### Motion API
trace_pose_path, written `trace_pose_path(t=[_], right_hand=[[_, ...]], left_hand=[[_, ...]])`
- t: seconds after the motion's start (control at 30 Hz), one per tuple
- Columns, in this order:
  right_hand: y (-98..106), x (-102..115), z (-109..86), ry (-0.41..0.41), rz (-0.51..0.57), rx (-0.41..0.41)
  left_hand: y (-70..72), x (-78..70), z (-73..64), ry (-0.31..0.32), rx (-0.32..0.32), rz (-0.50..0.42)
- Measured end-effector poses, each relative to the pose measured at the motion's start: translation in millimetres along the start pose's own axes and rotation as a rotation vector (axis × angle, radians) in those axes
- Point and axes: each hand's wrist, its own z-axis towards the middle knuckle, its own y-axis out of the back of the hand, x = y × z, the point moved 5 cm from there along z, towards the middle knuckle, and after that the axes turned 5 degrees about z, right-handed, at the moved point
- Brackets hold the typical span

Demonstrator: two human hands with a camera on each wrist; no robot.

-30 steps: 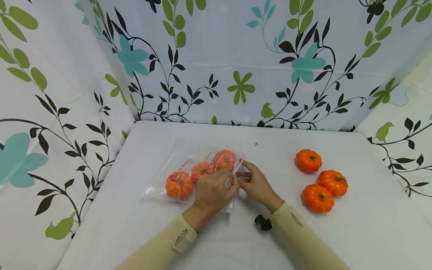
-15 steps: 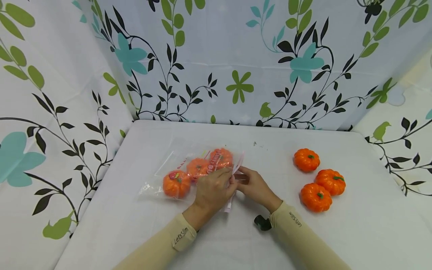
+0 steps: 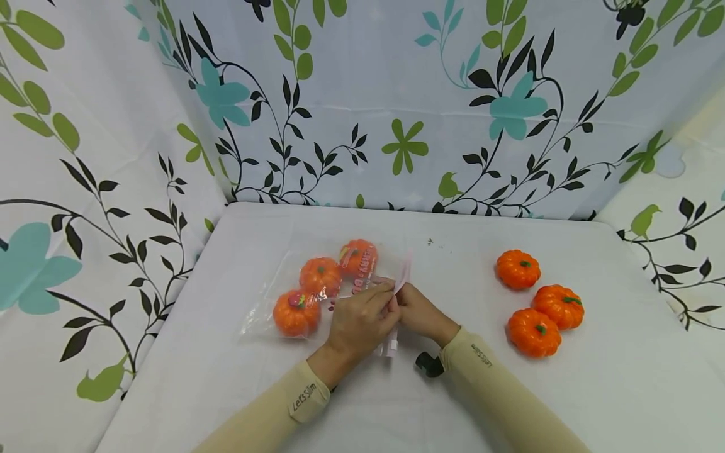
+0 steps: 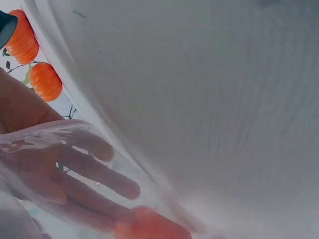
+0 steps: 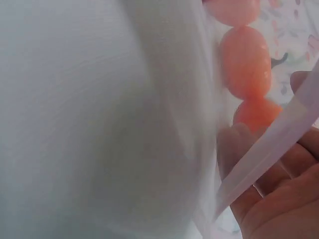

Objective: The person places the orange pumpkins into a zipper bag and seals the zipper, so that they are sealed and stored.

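A clear plastic zip bag with pink print lies in the middle, three orange toy pumpkins inside it. My left hand grips the bag's edge by its pale pink zip strip. At the mouth is my right hand, its fingers hidden in the head view. The left wrist view shows that hand's fingers straight and spread behind the plastic, near a blurred pumpkin. In the right wrist view the zip strip crosses in front of a hand, with bagged pumpkins above.
Three more orange pumpkins sit together on the right of the white-covered table. A dark wrist camera hangs under the right wrist. Patterned curtains stand around the back and sides.
My right hand has moved left, deeper into the bag's mouth. The bagged pumpkins have shifted away from the opening. My left hand keeps its grip on the edge.
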Motion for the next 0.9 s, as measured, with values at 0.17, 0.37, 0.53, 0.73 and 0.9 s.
trace_pose_path(t=[0.17,0.37,0.53,0.73,0.9], right_hand=[[1.6,0.8,-3.2,-0.005,-0.038,0.003],[20.6,12.1,-32.7,0.013,-0.289,-0.098],[55.6,28.5,-72.0,0.008,-0.531,-0.262],[107.0,46.7,-115.8,-0.002,-0.669,-0.434],[143.4,52.5,-143.1,-0.074,-0.691,-0.498]], left_hand=[[-0.1,-0.3,0.2,0.007,-0.025,-0.009],[-0.8,2.6,1.2,0.047,-0.028,0.023],[-1.9,4.5,1.4,0.072,-0.023,0.034],[-2.8,5.3,1.8,0.089,-0.008,0.024],[-2.7,6.7,2.9,0.093,-0.007,0.021]])
